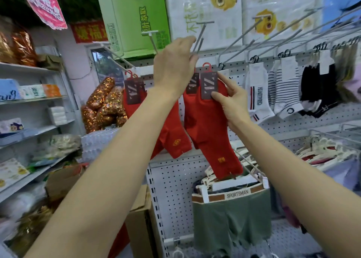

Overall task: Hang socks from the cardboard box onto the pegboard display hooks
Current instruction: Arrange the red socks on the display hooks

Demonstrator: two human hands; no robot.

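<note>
My left hand (173,66) is raised at a metal display hook (199,40), its fingertips pinching the hook's rod near the pegboard (175,179). My right hand (232,103) pinches the dark card label of a red sock pair (207,124), whose red plastic hanger sits just below the hook. A second red pair hangs right behind it. More red socks (134,101) hang on the hook to the left. The cardboard box (140,218) stands low beside the pegboard, between my forearms.
White, striped and black socks (283,89) fill the hooks to the right. Green underwear on hangers (230,214) hangs below. Several bare hooks jut out overhead. Shelves with packaged goods (29,101) line the left side, and foil bags (103,105) are piled in the corner.
</note>
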